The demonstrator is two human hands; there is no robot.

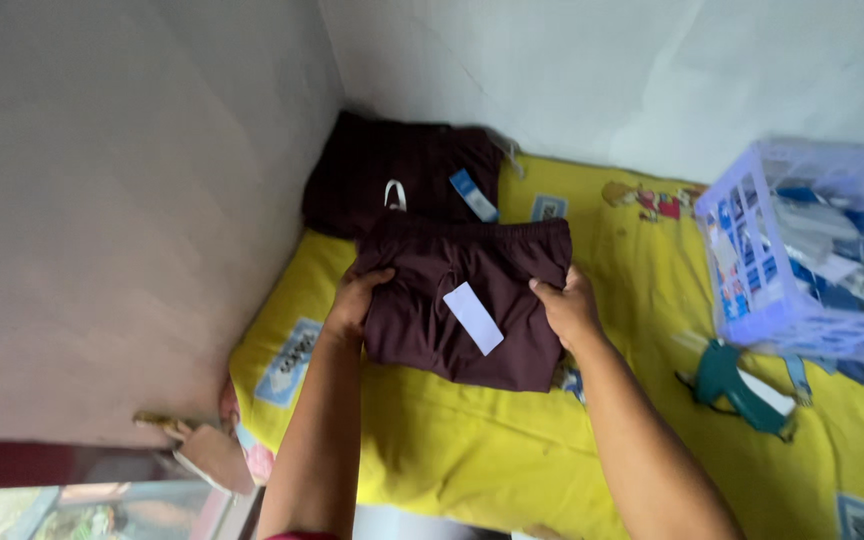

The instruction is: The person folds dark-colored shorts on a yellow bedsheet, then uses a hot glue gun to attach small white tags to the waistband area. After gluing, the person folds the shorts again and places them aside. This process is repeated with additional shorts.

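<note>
Folded maroon shorts [462, 310] w/ white tag gripped both sides: left hand [357, 297], right hand [567, 308]; placing step, next needs aligning onto maroon stack [392, 170].

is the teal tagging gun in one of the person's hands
No, the teal tagging gun lies on the yellow sheet while both hands grip the folded maroon shorts.

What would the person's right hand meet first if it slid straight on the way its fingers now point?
The right hand points up-left across the folded maroon shorts it grips. Going on, it would probably meet the white tag lying on them first, though depth is hard to judge.
</note>
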